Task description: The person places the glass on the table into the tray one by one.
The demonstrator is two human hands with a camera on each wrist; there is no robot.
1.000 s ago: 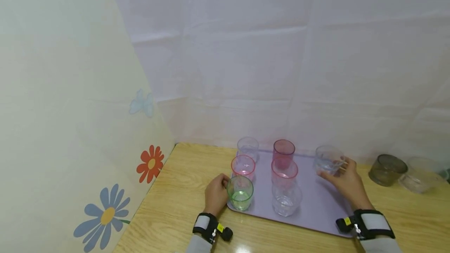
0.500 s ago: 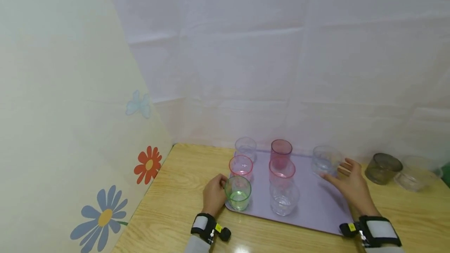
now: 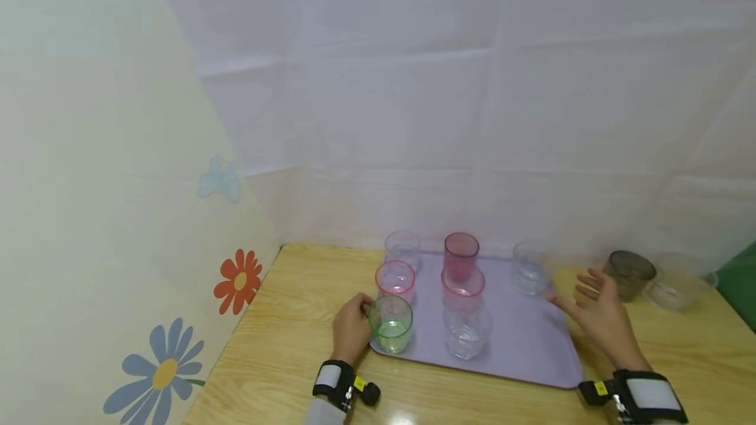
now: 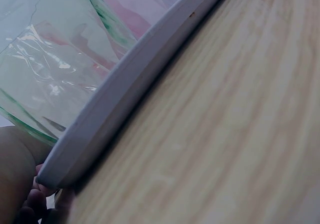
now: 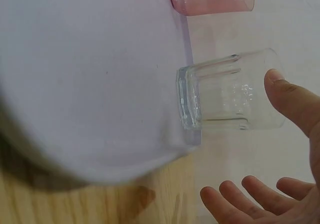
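A lilac tray [image 3: 525, 353] lies on the wooden table with several glasses standing on it. My left hand [image 3: 351, 330] is at the tray's left edge, next to a green glass [image 3: 392, 326]. In the left wrist view, its curled fingers [image 4: 36, 199] grip the tray's corner, partly hidden. My right hand [image 3: 605, 320] is beside the tray's right edge, fingers spread and holding nothing. A clear glass [image 5: 225, 93] stands upright at the tray's back right corner; in the right wrist view the thumb [image 5: 292, 96] overlaps its rim, and I cannot tell if they touch.
Also on the tray are a dark pink glass [image 3: 461, 251], two pink-rimmed glasses [image 3: 396, 281] and two more clear glasses [image 3: 466, 333]. A dark grey glass [image 3: 629, 274] and a clear bowl-like vessel [image 3: 673, 287] stand right of the tray. A white sheet [image 3: 378, 117] hangs behind.
My right hand has let go of the clear glass and drawn back to the right, fingers spreading. The glass now stands at the tray's back right corner. The left hand stays at the tray's edge.
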